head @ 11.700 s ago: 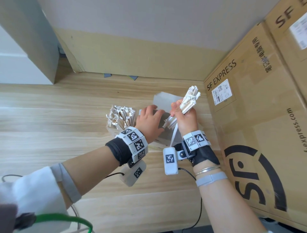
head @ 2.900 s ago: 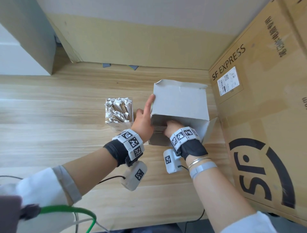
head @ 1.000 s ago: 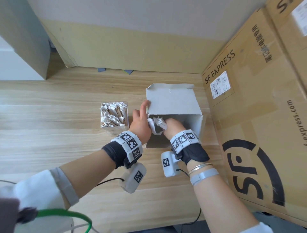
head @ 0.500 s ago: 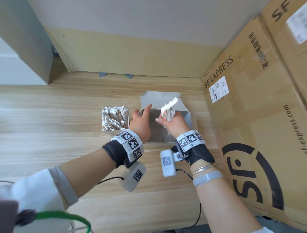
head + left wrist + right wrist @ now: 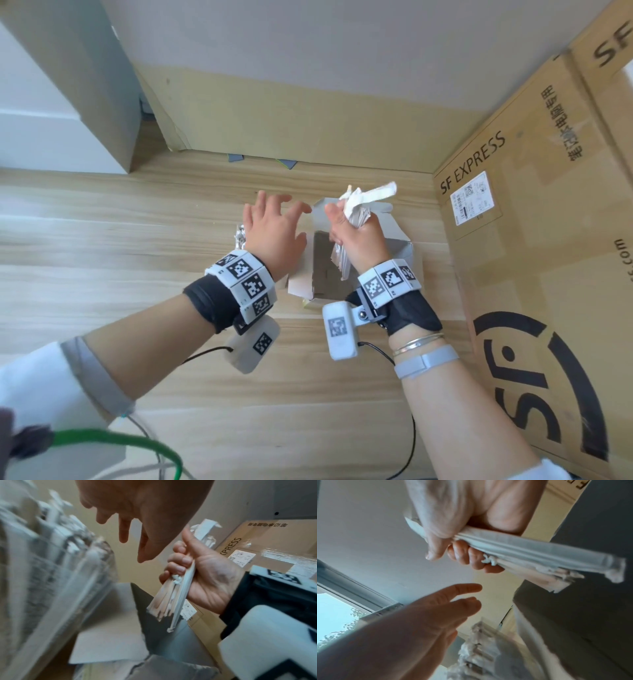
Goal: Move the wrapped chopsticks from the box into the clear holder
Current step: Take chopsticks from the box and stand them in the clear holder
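Right hand (image 5: 356,236) is clamped on a bundle of wrapped chopsticks (image 5: 359,205), held upright above the open box (image 5: 400,253). Left hand (image 5: 270,226) is spread, fingers apart, holding nothing, hovering between the box and the holder (image 5: 56,568). In the head view the holder is mostly hidden behind the left hand; the left wrist view shows it just beside that hand and already packed with chopsticks.

How I'd run this step: bring the bundle leftward over the holder, keep it vertical, lower ends first. One stick in the bundle hangs lower than the rest, so I'd square the ends with my left hand before lowering. Free room in the holder looks tight, so I'd use the left fingers to push the standing sticks aside, then ease my grip only once the ends are seated. I can't tell how many are left in the box.
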A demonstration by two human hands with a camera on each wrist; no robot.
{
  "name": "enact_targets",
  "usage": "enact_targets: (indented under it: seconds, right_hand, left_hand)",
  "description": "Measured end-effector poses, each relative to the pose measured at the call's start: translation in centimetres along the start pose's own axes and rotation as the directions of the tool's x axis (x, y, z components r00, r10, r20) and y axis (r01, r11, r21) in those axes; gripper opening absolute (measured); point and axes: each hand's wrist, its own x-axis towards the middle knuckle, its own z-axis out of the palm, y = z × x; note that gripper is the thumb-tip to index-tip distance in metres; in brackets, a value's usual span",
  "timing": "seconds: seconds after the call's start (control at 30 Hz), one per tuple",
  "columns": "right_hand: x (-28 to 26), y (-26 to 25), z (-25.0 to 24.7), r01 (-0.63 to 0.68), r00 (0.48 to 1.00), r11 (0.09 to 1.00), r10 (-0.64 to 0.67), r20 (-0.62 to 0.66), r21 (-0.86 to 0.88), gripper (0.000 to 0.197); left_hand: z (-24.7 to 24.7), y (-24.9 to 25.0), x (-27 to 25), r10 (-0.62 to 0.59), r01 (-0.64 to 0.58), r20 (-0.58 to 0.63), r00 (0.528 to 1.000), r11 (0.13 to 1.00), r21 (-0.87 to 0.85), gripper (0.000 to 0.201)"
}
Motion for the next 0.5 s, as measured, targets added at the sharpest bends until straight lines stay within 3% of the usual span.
enact_targets:
  seconds: [0.23, 0.33, 0.5]
  right_hand:
    - [0.9, -2.2, 1.9, 0.135, 0.987, 0.962, -0.15, 0.048, 0.236, 0.036]
    - [0.9, -3.3, 2.7, 0.202, 0.971, 0.917, -0.232, 0.049, 0.345, 0.031]
    - [0.8, -4.6, 4.6, 0.221, 0.95, 0.851, -0.299, 0.093, 0.476, 0.043]
  left_hand:
    - [-0.5, -3.9, -0.6, -0.135, 0.131, 0.123, 0.983, 0.991, 0.035, 0.054]
    - [-0.2, -4.9, -1.0, -0.129, 0.13, 0.143, 0.981, 0.991, 0.002, 0.058]
    - [-0.1, -5.4, -0.9, -0.044, 0.07, 0.167, 0.985, 0.985, -0.155, 0.048]
